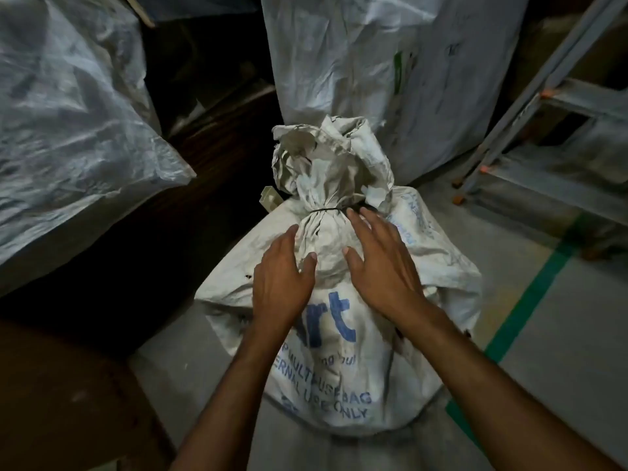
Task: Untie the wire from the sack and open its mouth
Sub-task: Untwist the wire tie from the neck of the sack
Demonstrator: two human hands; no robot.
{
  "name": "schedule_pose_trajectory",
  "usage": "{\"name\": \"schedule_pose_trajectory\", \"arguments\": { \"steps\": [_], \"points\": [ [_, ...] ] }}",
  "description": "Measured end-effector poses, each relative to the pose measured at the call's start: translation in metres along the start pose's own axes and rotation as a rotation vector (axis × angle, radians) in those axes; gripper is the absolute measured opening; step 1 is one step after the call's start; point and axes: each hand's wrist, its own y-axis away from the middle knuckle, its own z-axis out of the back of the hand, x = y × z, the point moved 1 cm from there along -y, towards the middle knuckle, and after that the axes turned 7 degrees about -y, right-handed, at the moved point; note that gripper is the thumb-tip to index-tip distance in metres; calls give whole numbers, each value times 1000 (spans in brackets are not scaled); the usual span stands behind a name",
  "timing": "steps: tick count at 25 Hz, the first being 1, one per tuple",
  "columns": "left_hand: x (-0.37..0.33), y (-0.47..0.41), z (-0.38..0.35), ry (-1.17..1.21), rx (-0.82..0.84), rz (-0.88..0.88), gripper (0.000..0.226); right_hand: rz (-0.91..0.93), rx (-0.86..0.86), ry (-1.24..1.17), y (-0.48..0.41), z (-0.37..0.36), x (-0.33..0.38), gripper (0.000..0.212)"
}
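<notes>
Both hands, left hand [282, 283] and right hand [384, 266], rest spread and empty on the sack [339, 368]. The wire [326, 209] looks tightly wound. Tugging it could tear the neck.

Both open hands, left hand [282, 283] and right hand [380, 266], flank the wire-tied [326, 209] sack [339, 351].

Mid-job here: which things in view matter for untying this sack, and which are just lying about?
Job:
- sack, neck bunched shut
- wire tied round the neck
- left hand, open on the sack
- right hand, open, fingertips near the wire

Lying about:
- big sack behind
- sack at left
- metal frame
- green floor line
</notes>
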Motion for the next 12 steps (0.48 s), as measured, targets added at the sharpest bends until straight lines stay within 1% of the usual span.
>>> {"name": "schedule_pose_trajectory", "arguments": {
  "steps": [2, 5, 8, 10, 12],
  "points": [
    [11, -17, -21, 40, 7, 28, 64, -39, 14, 0, -9, -20, -14, 61],
    [21, -46, -46, 13, 15, 27, 64, -74, 65, 16, -23, -52, -37, 62],
    [21, -59, -61, -12, -6, -38, 56, -64, 68, 9, -29, -73, -51, 63],
    [26, -64, -72, -22, -48, -79, 50, -42, 59, -11, -26, -83, -54, 61],
    [31, -62, -78, 37, -70, -72, 45, -39, 51, -49, -20, -87, -51, 61]
  ]
}}
